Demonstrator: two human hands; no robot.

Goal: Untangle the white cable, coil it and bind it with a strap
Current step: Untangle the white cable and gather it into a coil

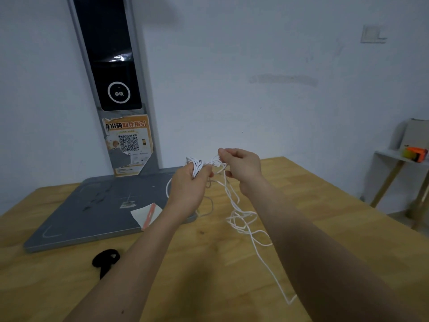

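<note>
**Holding a half-tangled cable over a crowded tabletop**

Holding both hands raised above the wooden tabletop (301, 205), the person works the white cable (241, 219). The left hand (188, 189) has its grip closed around a bunch of gathered loops, which stick out above the fist. The right hand (241, 166), just beside it, pinches a knotted strand between thumb and fingertips. From there the cable hangs down into a loose snarl on the tabletop, and one long strand trails toward the near edge.

A grey kiosk base (88, 212) covers the left part of the tabletop, its upright panel (109, 54) carrying an orange QR-code sticker (128, 142). A white and orange card (147, 214) lies on the base's corner, close under the left forearm. The black strap (105, 259) lies on the wood nearer the camera, just beside that forearm.
</note>
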